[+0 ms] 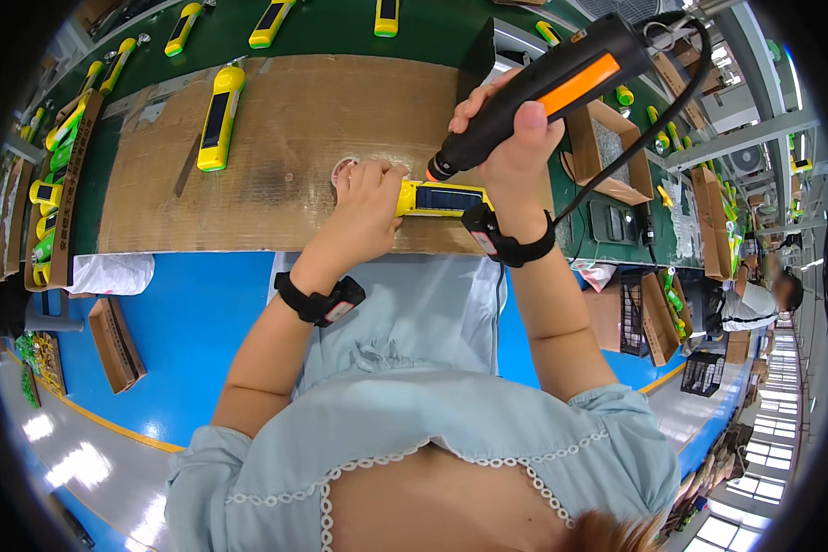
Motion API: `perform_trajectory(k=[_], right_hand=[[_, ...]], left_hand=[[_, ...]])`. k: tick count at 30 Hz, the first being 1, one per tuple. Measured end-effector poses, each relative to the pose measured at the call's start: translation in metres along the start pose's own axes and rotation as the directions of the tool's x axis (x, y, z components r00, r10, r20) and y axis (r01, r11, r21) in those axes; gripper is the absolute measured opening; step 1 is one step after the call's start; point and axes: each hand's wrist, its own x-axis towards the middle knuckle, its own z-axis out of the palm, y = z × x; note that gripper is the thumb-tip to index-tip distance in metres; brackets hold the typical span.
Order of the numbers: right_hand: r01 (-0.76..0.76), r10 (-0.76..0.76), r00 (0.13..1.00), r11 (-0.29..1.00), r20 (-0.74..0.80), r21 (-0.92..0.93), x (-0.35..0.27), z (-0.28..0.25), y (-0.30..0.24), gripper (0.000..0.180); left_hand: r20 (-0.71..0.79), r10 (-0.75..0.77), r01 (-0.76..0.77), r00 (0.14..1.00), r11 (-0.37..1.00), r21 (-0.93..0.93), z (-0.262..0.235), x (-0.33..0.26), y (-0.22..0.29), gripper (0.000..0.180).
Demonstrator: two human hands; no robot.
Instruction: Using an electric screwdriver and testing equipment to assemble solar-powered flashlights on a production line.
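A yellow flashlight body (442, 198) with a dark panel on top lies on the cardboard mat (285, 138). My left hand (370, 204) presses down on its left end and holds it still. In my right hand (517, 138) is a black and orange electric screwdriver (547, 87), gripped around the barrel. Its tip points down at the flashlight near my left fingers. A black cable runs from the tool's rear to the right. Both wrists wear black bands.
Another yellow flashlight (219, 118) lies on the mat's left side. More yellow flashlights ride the green conveyor (322, 28) behind. Cardboard boxes (607, 152) with parts stand at the right. A stack of yellow units (51, 184) fills a box at left. Another person (754, 299) sits far right.
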Motion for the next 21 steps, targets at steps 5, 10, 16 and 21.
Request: perform_trajectory(k=[5,10,16,21], right_hand=[[0.007,-0.007,1.0,0.995,-0.003,0.097,-0.002,0.004,0.02,0.047],[-0.026,0.029,0.999,0.991,-0.027,0.13,-0.007,0.014,0.031,0.039],[-0.045,0.031,0.995,0.986,0.091,0.16,-0.002,0.016,0.04,0.037],[-0.084,0.065,0.991,0.983,0.121,0.163,-0.004,0.013,0.047,0.033]], left_hand=[[-0.006,-0.018,0.018,1.0,1.0,-0.011,0.001,-0.001,0.0,0.058],[-0.041,-0.006,0.005,0.999,1.0,-0.018,0.002,-0.001,-0.005,0.059],[-0.035,0.04,-0.039,0.999,0.999,0.019,0.003,0.005,-0.01,0.055],[-0.021,0.037,-0.037,0.999,0.999,0.029,0.002,0.007,-0.009,0.045]])
